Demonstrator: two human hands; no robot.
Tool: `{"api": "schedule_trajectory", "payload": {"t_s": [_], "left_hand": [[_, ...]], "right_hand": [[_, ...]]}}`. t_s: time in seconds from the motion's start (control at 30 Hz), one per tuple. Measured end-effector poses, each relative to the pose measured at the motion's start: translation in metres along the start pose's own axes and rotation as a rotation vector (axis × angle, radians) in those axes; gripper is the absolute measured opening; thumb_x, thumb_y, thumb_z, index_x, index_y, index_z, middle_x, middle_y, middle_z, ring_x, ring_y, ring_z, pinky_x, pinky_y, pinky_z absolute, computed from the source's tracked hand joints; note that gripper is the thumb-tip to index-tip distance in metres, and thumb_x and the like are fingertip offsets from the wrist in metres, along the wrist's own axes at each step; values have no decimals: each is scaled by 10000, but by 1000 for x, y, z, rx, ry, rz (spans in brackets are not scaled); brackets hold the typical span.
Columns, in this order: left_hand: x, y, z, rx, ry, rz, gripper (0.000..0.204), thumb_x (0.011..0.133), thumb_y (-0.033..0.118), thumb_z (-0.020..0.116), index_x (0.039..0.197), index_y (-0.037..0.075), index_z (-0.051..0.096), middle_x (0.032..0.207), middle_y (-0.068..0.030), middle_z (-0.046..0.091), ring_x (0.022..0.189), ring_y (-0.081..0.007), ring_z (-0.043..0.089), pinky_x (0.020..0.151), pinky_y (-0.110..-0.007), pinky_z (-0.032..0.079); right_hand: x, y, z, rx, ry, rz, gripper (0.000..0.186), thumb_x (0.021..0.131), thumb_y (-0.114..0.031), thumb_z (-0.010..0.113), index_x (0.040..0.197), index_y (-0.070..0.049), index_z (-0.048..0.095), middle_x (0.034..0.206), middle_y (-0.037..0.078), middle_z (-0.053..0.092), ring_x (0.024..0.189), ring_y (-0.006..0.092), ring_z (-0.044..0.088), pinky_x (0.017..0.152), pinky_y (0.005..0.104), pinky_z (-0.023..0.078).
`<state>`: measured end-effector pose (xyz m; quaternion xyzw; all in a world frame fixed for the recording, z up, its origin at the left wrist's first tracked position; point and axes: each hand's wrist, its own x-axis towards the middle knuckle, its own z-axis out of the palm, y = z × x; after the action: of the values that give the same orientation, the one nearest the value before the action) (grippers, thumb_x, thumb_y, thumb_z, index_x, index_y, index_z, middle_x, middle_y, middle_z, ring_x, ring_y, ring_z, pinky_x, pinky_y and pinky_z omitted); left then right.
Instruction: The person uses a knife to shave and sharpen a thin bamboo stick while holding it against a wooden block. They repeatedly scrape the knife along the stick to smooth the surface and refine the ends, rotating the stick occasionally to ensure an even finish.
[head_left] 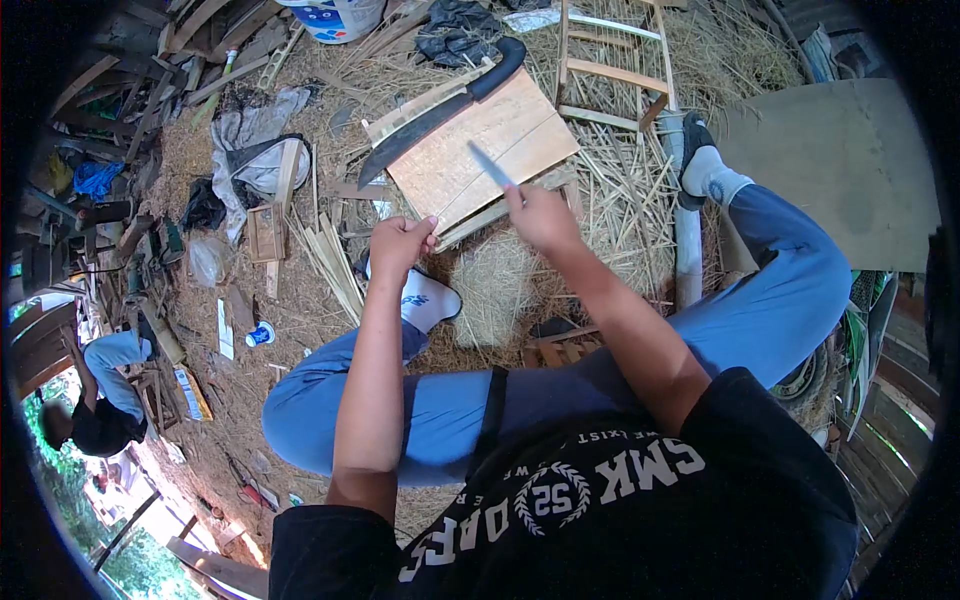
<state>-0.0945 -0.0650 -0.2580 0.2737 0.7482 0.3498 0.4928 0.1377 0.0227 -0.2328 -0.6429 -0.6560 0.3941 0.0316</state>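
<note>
A small knife (487, 163) is gripped in my right hand (545, 218), its blade pointing away over a light wooden board (510, 120). My left hand (402, 245) is closed in a pinch at the board's near left corner. What it holds, if anything, is too small to make out. A thin dark line crosses the board from near my left fingers; whether it is a seam or a fine strip, I cannot tell. Along the board's far left side lies a machete (430, 130) with a curved black handle.
Thin split sticks (625, 190) and straw litter the ground around the board. A wooden frame (615, 70) stands at the far right, a white bucket (338, 18) at the far edge. Another person (100, 415) sits at the left. A blue-and-white cup (260, 334) lies left of my leg.
</note>
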Motion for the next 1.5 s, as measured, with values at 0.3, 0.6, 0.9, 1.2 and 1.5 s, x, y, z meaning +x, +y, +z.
{"api": "schedule_trajectory", "payload": {"t_s": [0.3,0.6,0.9,1.2,1.5], "left_hand": [[-3,2,4,34,25,31,296,865,197,810,696,-10,682,640,-77,696,525,-105,612,512,-252,474],[-3,-6,10,-30,39,67,288,880,223,813,777,-7,673,700,-77,705,584,-117,632,565,-255,506],[-4,-8,11,25,84,114,310,878,226,796,713,-15,692,659,-90,713,546,-126,661,527,-269,506],[-1,-14,8,30,90,130,314,864,242,807,705,-4,694,654,-82,714,544,-120,659,537,-279,518],[1,-18,6,1,98,114,303,860,232,813,723,-13,698,661,-84,718,561,-117,661,554,-267,523]], "right_hand": [[-12,2,23,-9,4,-76,496,1039,-425,452,979,-13,720,914,270,695,882,468,671,829,525,520],[-3,14,23,28,82,-45,499,1042,-399,426,961,-7,725,908,258,708,888,482,675,859,540,529],[3,17,11,185,1,28,493,1045,-415,463,927,-19,732,817,222,713,776,412,698,781,515,536],[2,8,-10,102,79,-22,500,1034,-411,460,932,-9,739,854,261,705,845,440,704,851,531,534],[11,10,-8,37,59,-75,509,1035,-398,442,929,6,732,876,284,699,853,477,684,817,549,532]]}}
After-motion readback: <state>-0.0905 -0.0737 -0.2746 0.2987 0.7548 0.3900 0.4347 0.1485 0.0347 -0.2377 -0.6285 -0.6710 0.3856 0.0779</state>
